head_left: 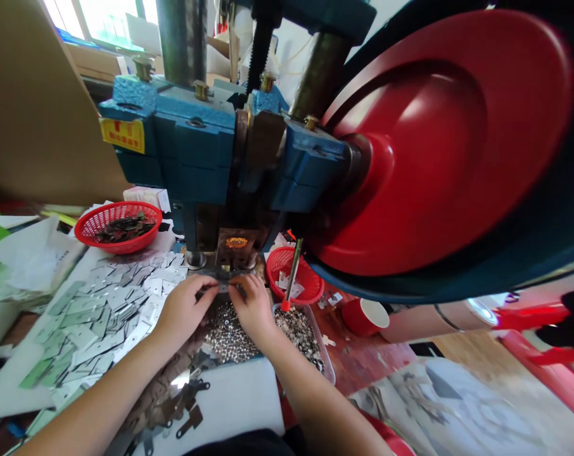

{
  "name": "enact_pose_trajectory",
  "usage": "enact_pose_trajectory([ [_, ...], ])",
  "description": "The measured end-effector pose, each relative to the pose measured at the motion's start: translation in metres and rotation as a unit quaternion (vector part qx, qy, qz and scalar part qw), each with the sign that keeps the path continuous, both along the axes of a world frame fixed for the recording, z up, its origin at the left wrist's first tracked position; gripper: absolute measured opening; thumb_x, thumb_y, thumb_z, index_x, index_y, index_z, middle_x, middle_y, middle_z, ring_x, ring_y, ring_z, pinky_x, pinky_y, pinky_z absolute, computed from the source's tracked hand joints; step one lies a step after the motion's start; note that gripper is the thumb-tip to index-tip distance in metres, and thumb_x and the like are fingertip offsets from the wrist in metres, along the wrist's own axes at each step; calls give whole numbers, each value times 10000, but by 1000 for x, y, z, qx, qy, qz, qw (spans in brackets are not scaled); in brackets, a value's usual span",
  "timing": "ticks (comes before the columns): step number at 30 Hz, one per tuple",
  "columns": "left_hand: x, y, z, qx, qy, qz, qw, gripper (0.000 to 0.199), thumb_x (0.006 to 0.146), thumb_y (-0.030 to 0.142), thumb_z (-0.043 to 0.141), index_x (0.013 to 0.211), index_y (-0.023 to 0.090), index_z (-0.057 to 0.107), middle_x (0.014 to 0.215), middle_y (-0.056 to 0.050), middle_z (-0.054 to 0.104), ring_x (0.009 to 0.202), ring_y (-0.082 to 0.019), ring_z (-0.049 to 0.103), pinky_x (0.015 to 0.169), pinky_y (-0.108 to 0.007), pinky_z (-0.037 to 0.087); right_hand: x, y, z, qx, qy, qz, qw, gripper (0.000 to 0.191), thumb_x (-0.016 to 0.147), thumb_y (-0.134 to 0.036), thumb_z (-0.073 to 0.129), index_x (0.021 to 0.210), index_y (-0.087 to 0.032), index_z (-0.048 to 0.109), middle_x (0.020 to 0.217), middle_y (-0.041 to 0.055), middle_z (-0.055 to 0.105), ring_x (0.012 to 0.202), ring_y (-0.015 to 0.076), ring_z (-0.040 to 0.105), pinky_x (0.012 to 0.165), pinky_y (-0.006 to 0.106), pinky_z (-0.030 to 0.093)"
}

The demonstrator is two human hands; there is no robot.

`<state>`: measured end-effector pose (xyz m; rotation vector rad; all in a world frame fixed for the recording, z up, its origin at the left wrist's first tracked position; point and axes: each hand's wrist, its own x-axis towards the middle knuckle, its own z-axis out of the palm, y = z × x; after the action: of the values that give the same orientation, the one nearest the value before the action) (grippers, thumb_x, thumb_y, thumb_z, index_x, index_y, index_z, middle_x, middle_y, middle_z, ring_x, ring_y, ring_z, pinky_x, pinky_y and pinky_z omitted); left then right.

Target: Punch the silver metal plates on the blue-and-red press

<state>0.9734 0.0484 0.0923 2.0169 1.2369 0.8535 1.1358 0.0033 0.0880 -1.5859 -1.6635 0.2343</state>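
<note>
Both hands meet at the foot of a blue press [192, 145], just under its punch block [237, 244]. My left hand [187, 307] is closed, its thumb and fingertips pinching the left end of a small flat metal plate [223, 288]. At the plate's right end, my right hand [253, 307] pinches with bent fingers. The fingers partly cover the plate, so its exact shape is hidden. Directly below the hands lies a heap of small shiny metal pieces [230, 335]. Dark flat metal brackets [187, 405] are scattered nearer my body, by a white block [244, 396].
Many flat metal plates [97, 316] cover the left side, with a red basket [118, 244] behind them. At right stand another red basket [310, 294], a clear tub [327, 364] of small parts and a red cup [363, 316]. A large red flywheel [439, 158] overhangs the right side.
</note>
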Motion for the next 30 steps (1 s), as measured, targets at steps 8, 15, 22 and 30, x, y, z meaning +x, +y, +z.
enact_pose_trajectory([
  [8, 25, 47, -19, 3, 13, -22, 1000, 331, 810, 294, 440, 1043, 161, 633, 1072, -90, 651, 1045, -242, 586, 952, -391, 432, 4, 41, -9, -69, 63, -87, 992, 163, 742, -154, 627, 903, -183, 642, 970, 60, 599, 954, 198, 563, 874, 322, 456],
  [15, 24, 51, -19, -3, 24, -56, 998, 357, 822, 299, 418, 1087, 172, 620, 1107, -75, 655, 1066, -236, 585, 971, -376, 423, 3, 46, -11, -73, 81, -53, 993, 171, 752, -130, 584, 905, -183, 637, 966, 52, 591, 929, 176, 571, 853, 293, 467],
  [22, -1, 18, -1, 68, 73, -4, 995, 304, 858, 383, 459, 1029, 197, 627, 1100, -93, 615, 1080, -267, 541, 973, -431, 397, 13, -1, 4, -46, 2, -3, 999, 124, 833, -151, 518, 844, -185, 636, 865, 34, 616, 873, 169, 560, 817, 282, 444],
  [30, -18, -42, -31, 103, 195, -251, 942, 450, 826, 407, 548, 1262, 295, 539, 1337, -47, 547, 1243, -281, 461, 1050, -479, 328, 18, -42, -11, -165, -226, 91, 956, 288, 828, -166, 529, 1073, -260, 649, 957, 40, 624, 932, 212, 513, 830, 332, 409],
])
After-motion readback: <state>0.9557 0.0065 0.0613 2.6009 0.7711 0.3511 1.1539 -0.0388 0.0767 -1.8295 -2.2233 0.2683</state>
